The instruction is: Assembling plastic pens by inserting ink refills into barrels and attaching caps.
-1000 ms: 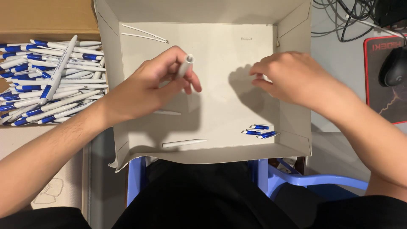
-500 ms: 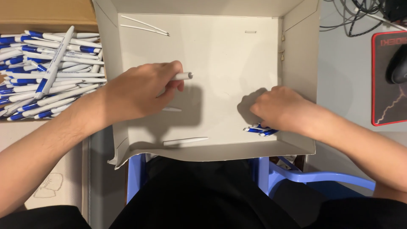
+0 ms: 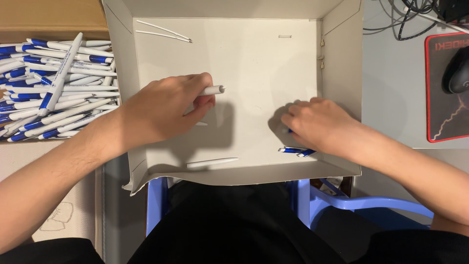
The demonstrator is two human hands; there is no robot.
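Head view: two hands over a tray (image 3: 342,58)
Left hand (image 3: 163,110): pinching a white barrel (image 3: 212,90), mid-tray
Right hand (image 3: 320,124): fingers curled onto blue caps (image 3: 295,150), near the tray's front right corner
Outside left edge: pens (image 3: 53,88)

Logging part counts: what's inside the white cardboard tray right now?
White cardboard tray: white pen barrel, blue clips, thin refills, a spring, both hands. Anything under the right hand is hidden.
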